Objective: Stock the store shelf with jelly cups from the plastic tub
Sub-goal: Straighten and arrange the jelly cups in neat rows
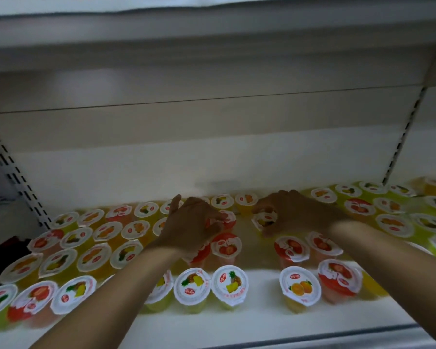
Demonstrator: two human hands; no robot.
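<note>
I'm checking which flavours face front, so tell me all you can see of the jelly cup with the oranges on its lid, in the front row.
The orange cup stands upright near the front edge of the white shelf, right of centre. Its round white foil lid shows two oranges with a leaf, a red oval logo and a small pull tab at the near right. Below it, the clear plastic body holds yellow-orange jelly. A strawberry cup sits close on its right; whether they touch is unclear. Neither hand touches it.
</note>
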